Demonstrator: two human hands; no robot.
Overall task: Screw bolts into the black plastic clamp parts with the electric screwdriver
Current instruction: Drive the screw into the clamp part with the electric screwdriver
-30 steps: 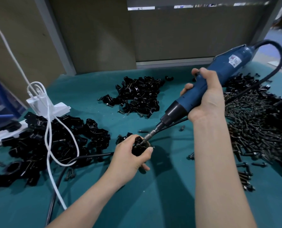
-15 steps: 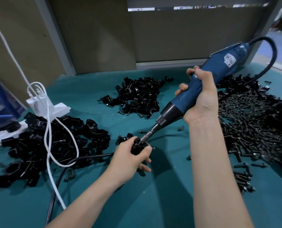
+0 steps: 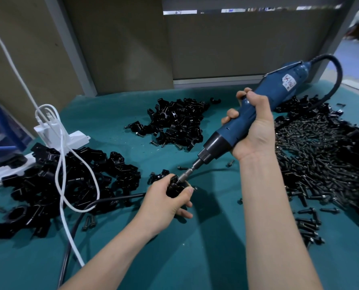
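A small black clamp part (image 3: 175,186) sits near the middle of the green tabletop (image 3: 205,258), held tight in the curled fingers of the left hand (image 3: 167,203). The tip of the blue electric screwdriver (image 3: 251,120) touches its top. The right hand (image 3: 251,126) is wrapped around the screwdriver. A big pile of bolts (image 3: 312,164) lies on the right. More clamp parts (image 3: 174,122) lie far behind.

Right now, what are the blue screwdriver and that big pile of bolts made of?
The electric screwdriver looks like hard blue plastic, smooth with a soft sheen, with a silvery metal bit at its tip. The bolts look like dark metal, probably blackened steel: tiny bright glints show on them.
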